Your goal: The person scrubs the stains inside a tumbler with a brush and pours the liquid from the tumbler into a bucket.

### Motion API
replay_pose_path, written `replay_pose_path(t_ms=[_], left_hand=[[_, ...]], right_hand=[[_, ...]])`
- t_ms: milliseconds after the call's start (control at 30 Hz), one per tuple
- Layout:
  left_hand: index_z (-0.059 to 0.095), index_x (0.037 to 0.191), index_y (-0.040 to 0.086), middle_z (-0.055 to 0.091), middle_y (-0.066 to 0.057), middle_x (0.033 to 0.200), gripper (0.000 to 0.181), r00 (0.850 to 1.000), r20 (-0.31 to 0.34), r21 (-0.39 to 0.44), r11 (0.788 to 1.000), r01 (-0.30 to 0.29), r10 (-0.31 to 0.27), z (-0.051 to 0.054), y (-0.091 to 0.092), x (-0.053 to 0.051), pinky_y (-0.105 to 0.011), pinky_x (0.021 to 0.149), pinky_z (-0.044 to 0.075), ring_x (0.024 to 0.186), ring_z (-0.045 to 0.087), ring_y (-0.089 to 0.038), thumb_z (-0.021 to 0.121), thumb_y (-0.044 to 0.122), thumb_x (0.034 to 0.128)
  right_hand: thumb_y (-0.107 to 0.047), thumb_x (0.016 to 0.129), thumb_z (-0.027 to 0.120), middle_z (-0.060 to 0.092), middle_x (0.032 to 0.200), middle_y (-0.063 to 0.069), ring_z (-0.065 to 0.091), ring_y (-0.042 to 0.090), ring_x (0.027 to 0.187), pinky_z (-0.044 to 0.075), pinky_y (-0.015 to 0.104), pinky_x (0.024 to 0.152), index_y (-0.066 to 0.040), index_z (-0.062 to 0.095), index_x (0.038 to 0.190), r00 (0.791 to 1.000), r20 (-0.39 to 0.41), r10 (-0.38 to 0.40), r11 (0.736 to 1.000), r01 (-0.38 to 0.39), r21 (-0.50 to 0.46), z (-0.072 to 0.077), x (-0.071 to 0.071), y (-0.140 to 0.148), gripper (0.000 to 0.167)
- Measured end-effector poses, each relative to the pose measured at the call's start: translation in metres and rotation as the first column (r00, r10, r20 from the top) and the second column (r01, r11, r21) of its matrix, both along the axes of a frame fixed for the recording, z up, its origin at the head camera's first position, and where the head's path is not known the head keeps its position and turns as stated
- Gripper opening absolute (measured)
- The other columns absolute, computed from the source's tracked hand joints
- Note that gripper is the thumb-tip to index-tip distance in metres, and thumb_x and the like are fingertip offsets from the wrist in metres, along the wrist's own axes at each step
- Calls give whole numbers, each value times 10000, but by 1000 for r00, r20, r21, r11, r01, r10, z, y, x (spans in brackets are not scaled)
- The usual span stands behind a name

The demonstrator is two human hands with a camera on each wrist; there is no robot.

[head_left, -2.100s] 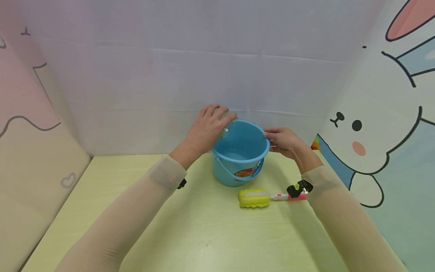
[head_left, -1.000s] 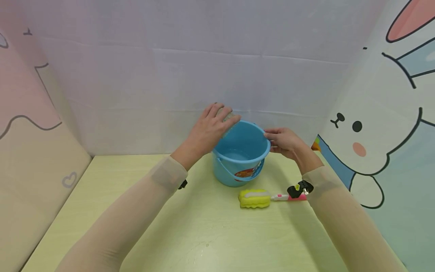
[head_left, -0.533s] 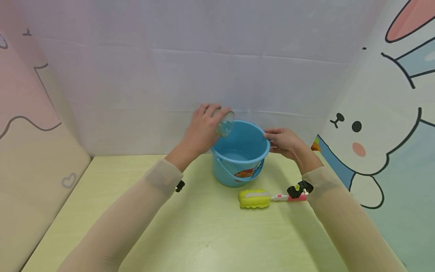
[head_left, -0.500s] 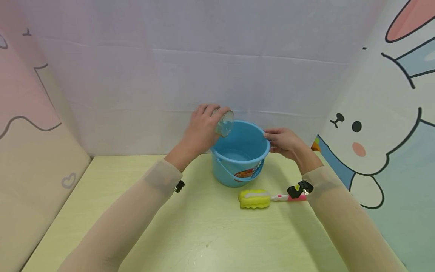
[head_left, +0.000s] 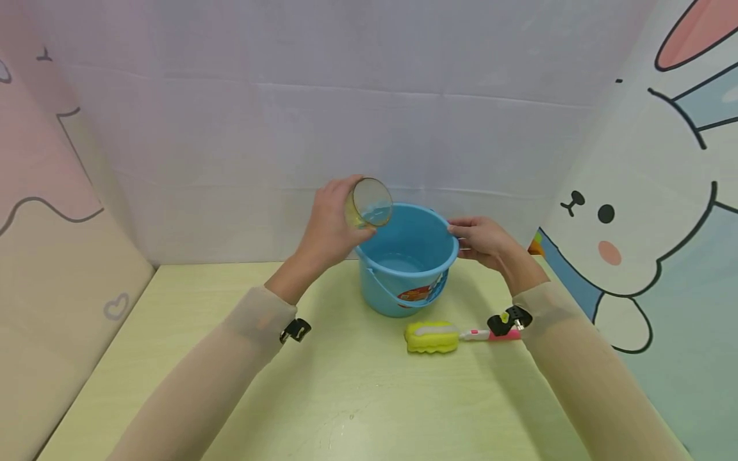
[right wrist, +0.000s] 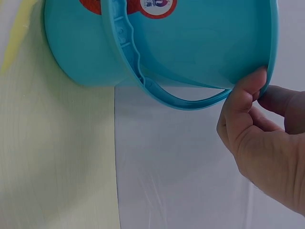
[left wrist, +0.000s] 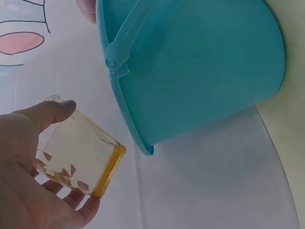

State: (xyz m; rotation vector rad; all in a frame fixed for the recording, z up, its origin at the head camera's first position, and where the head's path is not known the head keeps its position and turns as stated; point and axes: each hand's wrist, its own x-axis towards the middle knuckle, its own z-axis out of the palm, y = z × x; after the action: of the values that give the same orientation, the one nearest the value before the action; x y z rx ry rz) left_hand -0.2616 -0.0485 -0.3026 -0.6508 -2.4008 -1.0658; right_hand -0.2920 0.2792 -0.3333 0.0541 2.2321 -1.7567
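In the head view my left hand (head_left: 330, 224) grips a clear glass cup (head_left: 371, 206) at the left rim of a light blue bucket (head_left: 377, 291). The cup leans, its round mouth turned up toward the head camera. In the left wrist view, thumb and fingers wrap the cup (left wrist: 71, 148), which has brown marks and a yellow band at one end; it is apart from the bucket wall there. My right hand (head_left: 487, 240) pinches the bucket's right rim; the right wrist view shows thumb and fingers on that rim (right wrist: 272, 52). The bucket stands upright, its handle hanging at the front.
A yellow sponge brush (head_left: 432, 337) with a white and pink handle lies in front of the bucket, partly behind the right wrist's camera. Pale wall sheeting (head_left: 242, 141) rises close behind the bucket. Small wet marks show on the pale table (head_left: 288, 397).
The cup was tipped with its mouth toward the bucket. My left hand has rolled it back and shifted slightly left, so its mouth now shows. Right hand, bucket and brush stay put.
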Motion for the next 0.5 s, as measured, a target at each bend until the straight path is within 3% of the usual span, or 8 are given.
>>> replay_pose_path(t_ms=[167, 500], left_hand=[[485, 1557, 99, 542, -107, 1490, 911, 998, 61, 109, 994, -10, 4, -1, -9, 8, -512, 1079, 468, 1373, 461, -311, 949, 165, 776], [460, 1574, 133, 529, -107, 1491, 925, 990, 140, 214, 976, -37, 7, -8, -25, 24, -503, 1077, 487, 1361, 489, -328, 955, 181, 794]], right_hand=[[-239, 1140, 520, 587, 1346, 174, 668, 167, 930, 593, 263, 818, -2, 436, 1591, 1000, 0, 0, 1000, 0, 3, 0, 1, 0, 517], [-245, 1138, 523, 593, 1355, 164, 671, 168, 939, 596, 261, 816, 1, 411, 1606, 1000, 2, 11, 1000, -11, 6, 2, 1, -1, 541]])
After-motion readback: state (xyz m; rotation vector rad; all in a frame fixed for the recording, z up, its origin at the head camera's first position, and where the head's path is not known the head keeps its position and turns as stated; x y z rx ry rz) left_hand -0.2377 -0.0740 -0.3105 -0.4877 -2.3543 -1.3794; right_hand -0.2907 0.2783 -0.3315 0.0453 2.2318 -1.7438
